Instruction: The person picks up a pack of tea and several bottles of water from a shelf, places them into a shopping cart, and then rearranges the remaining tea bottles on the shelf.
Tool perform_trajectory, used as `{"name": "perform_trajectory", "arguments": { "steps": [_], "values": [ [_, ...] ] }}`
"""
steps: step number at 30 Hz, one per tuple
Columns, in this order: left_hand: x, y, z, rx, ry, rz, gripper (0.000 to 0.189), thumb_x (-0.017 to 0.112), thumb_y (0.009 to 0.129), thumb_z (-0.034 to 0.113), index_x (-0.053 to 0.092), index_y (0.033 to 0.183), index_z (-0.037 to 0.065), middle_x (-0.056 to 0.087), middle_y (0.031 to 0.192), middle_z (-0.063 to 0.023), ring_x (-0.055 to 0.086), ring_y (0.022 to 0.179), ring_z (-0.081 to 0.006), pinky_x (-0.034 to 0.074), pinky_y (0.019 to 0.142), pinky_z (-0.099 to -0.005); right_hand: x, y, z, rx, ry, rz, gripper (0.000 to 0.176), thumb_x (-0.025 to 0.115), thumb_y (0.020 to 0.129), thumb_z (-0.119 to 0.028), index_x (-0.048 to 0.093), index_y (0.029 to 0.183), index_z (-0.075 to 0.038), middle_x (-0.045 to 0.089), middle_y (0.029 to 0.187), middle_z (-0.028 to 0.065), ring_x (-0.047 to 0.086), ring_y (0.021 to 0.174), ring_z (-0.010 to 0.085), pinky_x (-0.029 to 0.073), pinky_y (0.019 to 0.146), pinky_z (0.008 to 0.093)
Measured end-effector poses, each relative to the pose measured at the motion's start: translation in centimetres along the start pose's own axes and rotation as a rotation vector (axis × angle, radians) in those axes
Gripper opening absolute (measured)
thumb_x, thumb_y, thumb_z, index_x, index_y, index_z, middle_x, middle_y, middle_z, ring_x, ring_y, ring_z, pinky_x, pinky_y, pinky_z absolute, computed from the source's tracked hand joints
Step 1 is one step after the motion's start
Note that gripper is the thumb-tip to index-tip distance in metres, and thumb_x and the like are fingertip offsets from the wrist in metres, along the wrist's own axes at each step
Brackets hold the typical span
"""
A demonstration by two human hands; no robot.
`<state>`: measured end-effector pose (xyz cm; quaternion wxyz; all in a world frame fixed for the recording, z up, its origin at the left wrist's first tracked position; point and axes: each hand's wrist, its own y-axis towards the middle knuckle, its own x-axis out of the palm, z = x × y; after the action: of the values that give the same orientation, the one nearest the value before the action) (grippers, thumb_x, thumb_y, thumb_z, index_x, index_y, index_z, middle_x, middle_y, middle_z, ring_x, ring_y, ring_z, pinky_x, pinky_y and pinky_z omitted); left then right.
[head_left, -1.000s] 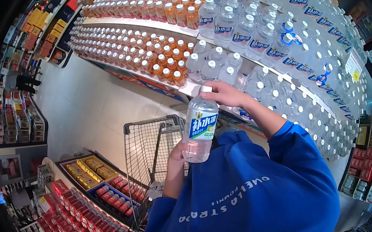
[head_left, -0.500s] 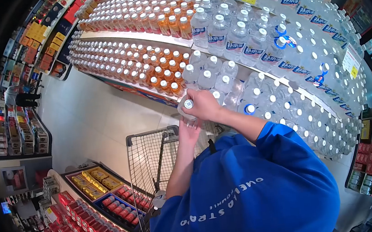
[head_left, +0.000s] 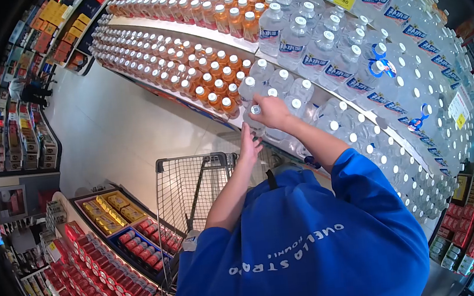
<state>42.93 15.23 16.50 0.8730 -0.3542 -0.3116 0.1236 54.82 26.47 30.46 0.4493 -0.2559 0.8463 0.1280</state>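
Note:
My right hand (head_left: 272, 111) has its fingers closed round the top of a clear bottle (head_left: 255, 124) with a white cap, at the front edge of the lower shelf. My left hand (head_left: 249, 144) is just below and left of that bottle, fingers apart, with nothing in it. Clear bottles with white caps (head_left: 283, 79) stand right behind my right hand. To their left are rows of orange drink bottles (head_left: 226, 104).
A wire shopping cart (head_left: 186, 182) stands left of my body. Red cans and yellow packs (head_left: 117, 202) fill a display at the lower left. Large labelled bottles (head_left: 293, 41) line the upper shelf. A person (head_left: 26, 89) is far off at the left.
My left hand has come off the bottle and its fingers have spread. My right hand has moved with the bottle toward the shelf, and the view has shifted slightly.

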Motion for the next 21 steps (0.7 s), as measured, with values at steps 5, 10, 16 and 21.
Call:
{"name": "perform_trajectory", "arguments": {
  "steps": [5,10,16,21],
  "values": [
    [1.9,-0.1,-0.4,-0.012,-0.131,-0.052,0.091,0.051,0.093,0.073,-0.003,0.159,0.042,0.017,0.164,-0.0074,0.036,0.136,-0.0466,0.042,0.095,-0.0643,1.5,-0.5,1.0,-0.016,-0.01,-0.025,0.038,0.076,0.08,-0.035,0.065,0.101,-0.006,0.071,0.082,0.0202,0.069,0.082,0.0411,0.054,0.074,0.0506],
    [3.0,-0.3,-1.0,0.086,-0.232,-0.065,0.091,0.053,0.092,0.072,0.0,0.158,0.038,0.017,0.163,-0.0072,0.043,0.132,-0.0439,0.05,0.085,-0.06,0.9,-0.6,0.7,0.031,0.006,-0.068,0.04,0.075,0.08,-0.034,0.064,0.104,-0.005,0.071,0.083,0.0223,0.069,0.082,0.043,0.055,0.074,0.052],
    [3.4,0.0,-2.4,0.065,-0.27,-0.025,0.095,0.056,0.093,0.068,-0.004,0.159,0.035,0.016,0.164,-0.0071,0.042,0.134,-0.041,0.046,0.089,-0.0593,0.1,-1.0,0.3,0.037,0.021,-0.118,0.04,0.075,0.08,-0.034,0.063,0.103,-0.004,0.07,0.081,0.0246,0.069,0.081,0.0441,0.055,0.073,0.0526],
    [4.7,-1.1,-2.6,0.056,-0.257,0.021,0.099,0.058,0.091,0.071,-0.005,0.159,0.036,0.017,0.164,-0.009,0.041,0.133,-0.04,0.042,0.094,-0.0582,0.1,-1.8,0.6,0.024,0.025,-0.076,0.039,0.075,0.08,-0.034,0.062,0.101,-0.004,0.069,0.078,0.0251,0.069,0.08,0.0442,0.054,0.073,0.0527]
  ]
}}
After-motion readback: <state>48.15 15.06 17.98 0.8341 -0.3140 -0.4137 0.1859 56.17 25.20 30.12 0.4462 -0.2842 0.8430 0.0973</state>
